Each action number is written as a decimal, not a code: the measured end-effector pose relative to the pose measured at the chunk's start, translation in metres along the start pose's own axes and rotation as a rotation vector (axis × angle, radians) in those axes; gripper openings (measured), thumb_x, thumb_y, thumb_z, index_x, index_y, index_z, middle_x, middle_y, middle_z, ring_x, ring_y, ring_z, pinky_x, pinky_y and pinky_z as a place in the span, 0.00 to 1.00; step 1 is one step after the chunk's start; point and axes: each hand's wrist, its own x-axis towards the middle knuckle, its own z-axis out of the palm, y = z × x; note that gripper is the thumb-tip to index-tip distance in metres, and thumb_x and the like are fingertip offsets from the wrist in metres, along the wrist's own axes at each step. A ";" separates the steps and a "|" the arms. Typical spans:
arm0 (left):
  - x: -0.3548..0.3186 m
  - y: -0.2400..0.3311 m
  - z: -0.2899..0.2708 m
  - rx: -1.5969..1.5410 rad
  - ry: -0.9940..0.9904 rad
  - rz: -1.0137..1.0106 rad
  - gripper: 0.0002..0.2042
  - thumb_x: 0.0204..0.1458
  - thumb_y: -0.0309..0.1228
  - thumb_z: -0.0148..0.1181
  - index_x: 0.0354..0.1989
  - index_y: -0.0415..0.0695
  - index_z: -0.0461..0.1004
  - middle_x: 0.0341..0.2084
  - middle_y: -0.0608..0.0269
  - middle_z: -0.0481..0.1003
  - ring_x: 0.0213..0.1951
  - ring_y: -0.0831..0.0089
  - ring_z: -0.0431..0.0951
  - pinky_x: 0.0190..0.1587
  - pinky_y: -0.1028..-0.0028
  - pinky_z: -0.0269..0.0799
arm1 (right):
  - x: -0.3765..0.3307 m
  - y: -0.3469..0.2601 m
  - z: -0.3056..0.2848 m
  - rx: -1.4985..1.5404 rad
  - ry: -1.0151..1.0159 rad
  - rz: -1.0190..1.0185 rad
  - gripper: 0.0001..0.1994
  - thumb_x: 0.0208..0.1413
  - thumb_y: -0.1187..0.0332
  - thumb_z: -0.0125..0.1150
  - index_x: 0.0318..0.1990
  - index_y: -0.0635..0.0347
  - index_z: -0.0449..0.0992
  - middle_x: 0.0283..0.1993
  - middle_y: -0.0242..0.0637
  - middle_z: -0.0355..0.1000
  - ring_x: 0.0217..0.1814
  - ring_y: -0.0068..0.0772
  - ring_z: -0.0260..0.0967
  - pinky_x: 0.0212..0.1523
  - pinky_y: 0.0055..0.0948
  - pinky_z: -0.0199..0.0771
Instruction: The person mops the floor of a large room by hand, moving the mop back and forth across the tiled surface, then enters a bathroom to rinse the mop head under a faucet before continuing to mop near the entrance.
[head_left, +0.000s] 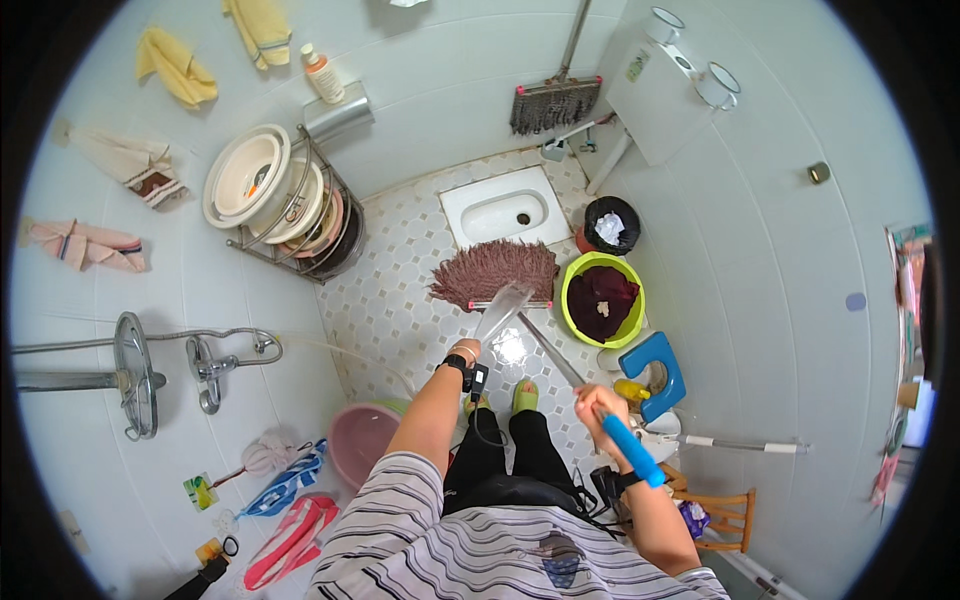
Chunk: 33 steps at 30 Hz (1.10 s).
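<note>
My right hand (602, 408) is wrapped round the metal pole of a mop (550, 350), just below its blue end grip (632, 450). The mop's brown string head (495, 272) lies spread on the tiled floor in front of a squat toilet (505, 207). Closed fingers of my left hand (464, 350) hold a clear, whitish thing (503, 312) that widens toward the mop head. Whether it is clear plastic or running water I cannot tell. A lime green basin (642, 318) with dark red cloth inside stands right of the mop.
A black-lined bin (612, 205) stands behind the green basin, and a blue seat (662, 375) to its right. On the left are a rack of basins (310, 195), a wall tap (208, 365), a thin hose (350, 355) and a pink tub (362, 440). Another mop (556, 105) leans at the back.
</note>
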 end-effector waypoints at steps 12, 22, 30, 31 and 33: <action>-0.009 -0.046 0.020 0.084 0.172 -0.108 0.08 0.40 0.26 0.53 0.29 0.39 0.76 0.32 0.48 0.73 0.37 0.54 0.74 0.37 0.62 0.69 | -0.056 0.024 -0.017 0.054 -0.100 -0.042 0.08 0.44 0.81 0.56 0.22 0.61 0.63 0.28 0.37 0.68 0.39 0.35 0.68 0.44 0.30 0.67; -0.017 -0.029 0.022 0.212 0.115 -0.019 0.11 0.40 0.27 0.51 0.32 0.38 0.75 0.35 0.45 0.72 0.39 0.53 0.73 0.40 0.62 0.69 | -0.035 0.028 -0.018 0.140 -0.022 0.053 0.07 0.49 0.76 0.54 0.24 0.60 0.62 0.32 0.37 0.68 0.46 0.34 0.64 0.45 0.29 0.63; -0.011 0.034 0.018 0.107 0.177 0.087 0.12 0.41 0.27 0.49 0.34 0.36 0.73 0.33 0.42 0.72 0.39 0.51 0.73 0.40 0.61 0.68 | -0.029 0.027 -0.012 0.193 -0.016 0.012 0.08 0.49 0.77 0.54 0.24 0.61 0.61 0.31 0.37 0.68 0.44 0.33 0.65 0.42 0.27 0.64; -0.010 0.043 0.018 0.110 0.156 0.102 0.12 0.41 0.27 0.49 0.34 0.36 0.73 0.33 0.42 0.72 0.38 0.51 0.73 0.41 0.61 0.68 | -0.030 0.027 -0.014 0.196 -0.005 0.018 0.08 0.49 0.77 0.54 0.24 0.61 0.61 0.31 0.37 0.68 0.44 0.33 0.65 0.42 0.27 0.64; -0.011 0.055 0.019 0.099 0.151 0.130 0.15 0.46 0.28 0.40 0.35 0.34 0.73 0.37 0.42 0.71 0.41 0.54 0.73 0.43 0.60 0.66 | -0.032 0.036 -0.017 0.186 0.003 0.001 0.07 0.49 0.76 0.53 0.24 0.61 0.61 0.31 0.37 0.68 0.44 0.33 0.65 0.42 0.27 0.64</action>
